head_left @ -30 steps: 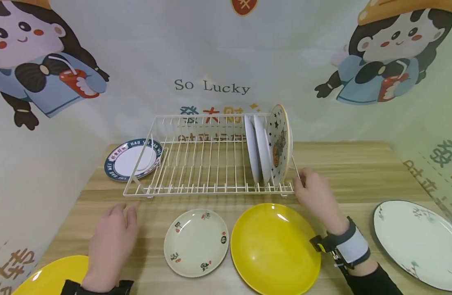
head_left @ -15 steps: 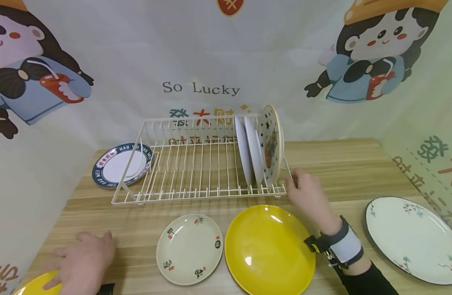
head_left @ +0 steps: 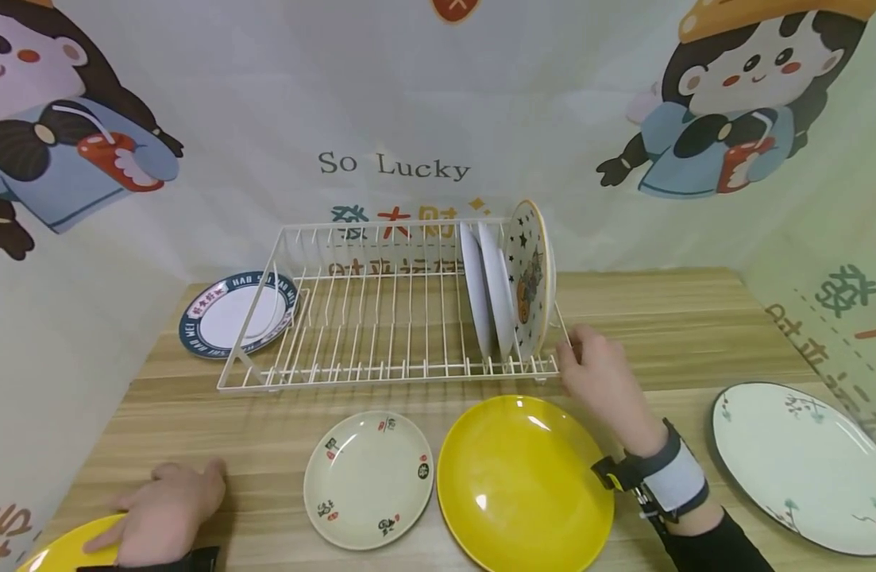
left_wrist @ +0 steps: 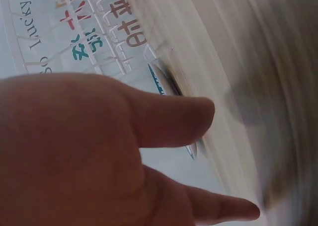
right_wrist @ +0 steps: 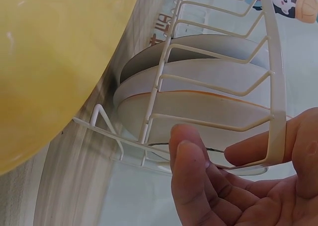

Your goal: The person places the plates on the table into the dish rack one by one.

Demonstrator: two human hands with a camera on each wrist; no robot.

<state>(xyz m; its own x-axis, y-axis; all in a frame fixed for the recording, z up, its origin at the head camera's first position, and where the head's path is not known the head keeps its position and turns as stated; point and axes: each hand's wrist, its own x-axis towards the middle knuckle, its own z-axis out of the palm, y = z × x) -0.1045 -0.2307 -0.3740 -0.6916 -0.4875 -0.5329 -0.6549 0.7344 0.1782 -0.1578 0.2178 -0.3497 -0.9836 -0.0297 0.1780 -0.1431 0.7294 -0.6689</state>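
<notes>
My right hand [head_left: 605,385] grips the right end of a white wire dish rack [head_left: 387,382]. In the right wrist view its fingers and thumb curl round the rack's end wire [right_wrist: 278,92]. Several plates stand upright at that end, among them a patterned plate [head_left: 534,278] with stars and an orange rim, and a white plate [head_left: 476,290]. At the lower left, my left hand [head_left: 167,512] is held low with fingers spread, overlapping the edge of a yellow plate [head_left: 62,550]. The left wrist view shows its thumb and a finger [left_wrist: 226,206] extended, holding nothing.
A small cream plate [head_left: 368,481] and a large yellow plate [head_left: 526,485] lie before the rack. An oval plate [head_left: 802,469] with a floral pattern lies at the right. Behind the rack's left end is a blue-rimmed plate [head_left: 202,338]. Printed cloth [head_left: 395,87] hangs behind.
My left hand has moved down and left, from near the rack's front left corner to the yellow plate, its fingers spreading. My right hand has stayed on the rack. The head view has shifted slightly.
</notes>
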